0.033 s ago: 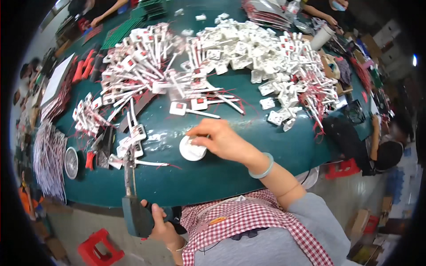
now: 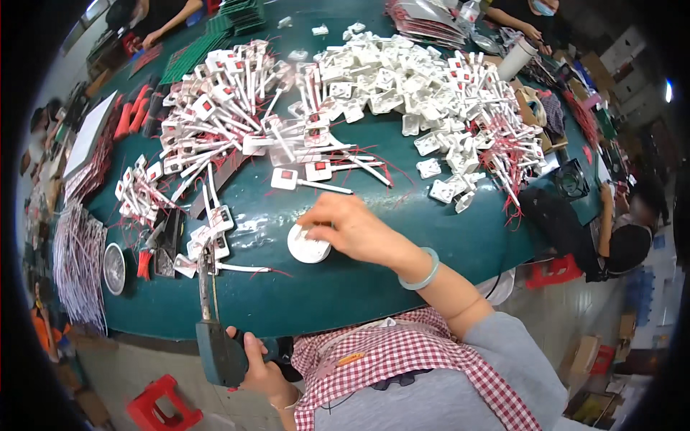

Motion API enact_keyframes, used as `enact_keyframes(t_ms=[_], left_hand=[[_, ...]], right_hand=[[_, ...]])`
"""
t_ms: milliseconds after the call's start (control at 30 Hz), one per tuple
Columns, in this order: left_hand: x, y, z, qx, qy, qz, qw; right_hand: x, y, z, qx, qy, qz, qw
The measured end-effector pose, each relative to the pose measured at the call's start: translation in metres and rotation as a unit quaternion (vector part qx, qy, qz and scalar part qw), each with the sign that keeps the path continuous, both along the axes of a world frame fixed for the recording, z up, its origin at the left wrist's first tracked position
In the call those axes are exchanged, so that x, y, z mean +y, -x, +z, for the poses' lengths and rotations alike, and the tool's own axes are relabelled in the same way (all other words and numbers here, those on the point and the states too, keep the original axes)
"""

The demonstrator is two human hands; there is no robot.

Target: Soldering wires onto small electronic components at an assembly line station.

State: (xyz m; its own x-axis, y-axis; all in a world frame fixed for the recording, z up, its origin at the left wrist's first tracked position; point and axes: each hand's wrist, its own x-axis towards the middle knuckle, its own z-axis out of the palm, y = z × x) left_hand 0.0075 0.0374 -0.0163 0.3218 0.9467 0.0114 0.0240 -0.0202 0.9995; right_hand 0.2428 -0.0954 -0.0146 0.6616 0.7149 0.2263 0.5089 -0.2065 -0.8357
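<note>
My left hand (image 2: 260,370) is wrapped around the grip of a pistol-shaped tool (image 2: 219,352) with a dark green-grey body and a long metal barrel. The barrel points away from me, its tip against a small group of white square switch housings (image 2: 218,241) with wires. My right hand (image 2: 352,228) bends over a round white dish (image 2: 307,251), with thumb and fingers pinched at its far side. What the fingertips hold, if anything, is too small to make out. Just beyond lies a white housing with a red switch (image 2: 284,179) and a white sleeved cable.
A heap of wired switches (image 2: 223,108) covers the far left, beside a pile of bare white housings (image 2: 388,72). More wired pieces (image 2: 503,129) lie to the right. A metal bowl (image 2: 114,269) and white wires (image 2: 77,266) sit at left. Co-workers' hands (image 2: 153,38) show at the table's edges.
The whole view has shifted very slightly to the left. Both hands stay in nearly the same place and hold the same pose.
</note>
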Motion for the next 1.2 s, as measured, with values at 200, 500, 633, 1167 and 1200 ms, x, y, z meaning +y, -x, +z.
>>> enact_keyframes(t_ms=[200, 500, 633, 1167, 1200], left_hand=[[-0.001, -0.006, -0.003, -0.039, -0.007, -0.012, 0.999], [-0.006, -0.009, 0.002, -0.031, 0.02, -0.014, 0.999], [-0.005, -0.007, -0.002, -0.028, 0.02, -0.018, 0.999], [-0.016, -0.018, -0.001, 0.025, 0.013, -0.093, 0.995], [-0.02, -0.02, 0.003, 0.011, 0.004, -0.084, 0.996]], right_hand=[[-0.003, 0.001, 0.004, -0.065, 0.052, 0.001, 0.997], [-0.003, -0.108, -0.049, -0.327, 0.165, -0.265, 0.892], [-0.018, -0.094, -0.031, -0.34, 0.077, -0.267, 0.899], [-0.121, -0.003, -0.024, -0.093, 0.063, -0.256, 0.96], [-0.111, -0.006, -0.03, -0.086, 0.049, -0.246, 0.964]])
